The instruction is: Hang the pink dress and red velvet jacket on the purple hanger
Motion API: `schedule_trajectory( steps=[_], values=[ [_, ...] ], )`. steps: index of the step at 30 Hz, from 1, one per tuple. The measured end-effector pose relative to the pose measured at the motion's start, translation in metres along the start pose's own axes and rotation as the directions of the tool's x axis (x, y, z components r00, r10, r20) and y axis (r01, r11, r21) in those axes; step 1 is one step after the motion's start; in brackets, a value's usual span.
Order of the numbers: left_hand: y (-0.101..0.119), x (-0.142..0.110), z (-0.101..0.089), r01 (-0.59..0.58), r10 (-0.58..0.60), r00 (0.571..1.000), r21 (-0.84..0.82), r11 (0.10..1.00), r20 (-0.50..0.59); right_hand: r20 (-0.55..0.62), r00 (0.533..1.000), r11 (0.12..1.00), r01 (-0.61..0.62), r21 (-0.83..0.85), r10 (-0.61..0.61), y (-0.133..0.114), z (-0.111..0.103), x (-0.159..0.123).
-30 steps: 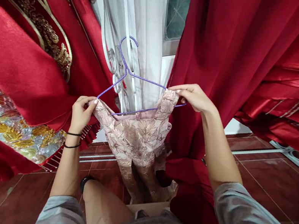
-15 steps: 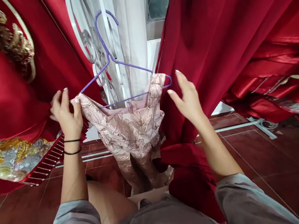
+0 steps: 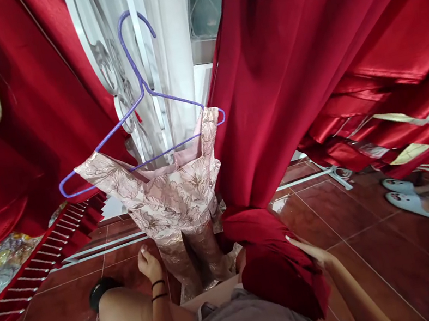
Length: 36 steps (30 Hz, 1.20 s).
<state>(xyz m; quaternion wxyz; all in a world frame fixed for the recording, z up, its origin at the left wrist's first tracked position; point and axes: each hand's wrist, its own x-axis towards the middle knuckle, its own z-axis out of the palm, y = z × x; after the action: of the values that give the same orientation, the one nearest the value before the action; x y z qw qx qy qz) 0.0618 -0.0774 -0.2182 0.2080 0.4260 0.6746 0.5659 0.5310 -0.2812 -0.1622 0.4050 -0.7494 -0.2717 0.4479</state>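
A pink brocade dress (image 3: 178, 189) hangs by its straps on a purple hanger (image 3: 174, 98), whose hook is up near a white metal bar. Both shoulder straps sit over the hanger's arms. Below and left of the bodice, beside the dress skirt, my left hand (image 3: 148, 263) has its fingers curled in and shows nothing in them. My right hand (image 3: 313, 251) is lower right, laid against a bunched red cloth (image 3: 274, 260) with a finger stretched out. Its other fingers are partly hidden. Neither hand touches the hanger.
Red curtain-like fabric (image 3: 277, 72) falls on the right, with folded red garments (image 3: 405, 88) beyond. A red garment with gold trim (image 3: 49, 256) hangs left. White scrolled metalwork (image 3: 96, 54) stands behind the hanger. Another person's slippered feet (image 3: 410, 198) are on the tiled floor (image 3: 362, 245).
My left hand has left the dress strap and dropped to my lap side. My right hand has moved down from near the hanger's end to the red cloth. The dress stays on the hanger.
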Motion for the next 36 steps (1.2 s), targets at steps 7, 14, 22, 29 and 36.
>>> schedule_trajectory(
  steps=[7,14,22,29,36],
  values=[
    [0.033,0.008,-0.01,-0.004,-0.003,0.991,-0.053,0.999,-0.132,0.21,0.923,0.717,0.383,-0.582,-0.322,-0.142,0.018,-0.033],
    [0.184,-0.013,-0.03,-0.351,0.455,0.817,-0.322,0.879,0.353,0.462,0.437,0.098,0.8,-0.592,-0.772,-0.269,0.076,-0.116],
    [0.251,-0.012,-0.042,-0.544,0.574,0.719,-0.198,0.816,0.391,0.44,-0.11,-0.397,0.656,-0.642,-0.891,-0.322,0.111,-0.094],
    [0.245,0.007,-0.069,-0.471,0.481,0.877,-0.159,0.868,0.026,0.781,-0.061,-0.533,0.764,-0.364,-0.621,-0.31,0.117,-0.071],
    [0.246,-0.03,-0.059,-0.517,0.535,0.837,-0.157,0.841,0.114,0.603,0.053,-0.01,0.995,-0.101,-0.796,-0.299,0.154,-0.043]
  ],
)
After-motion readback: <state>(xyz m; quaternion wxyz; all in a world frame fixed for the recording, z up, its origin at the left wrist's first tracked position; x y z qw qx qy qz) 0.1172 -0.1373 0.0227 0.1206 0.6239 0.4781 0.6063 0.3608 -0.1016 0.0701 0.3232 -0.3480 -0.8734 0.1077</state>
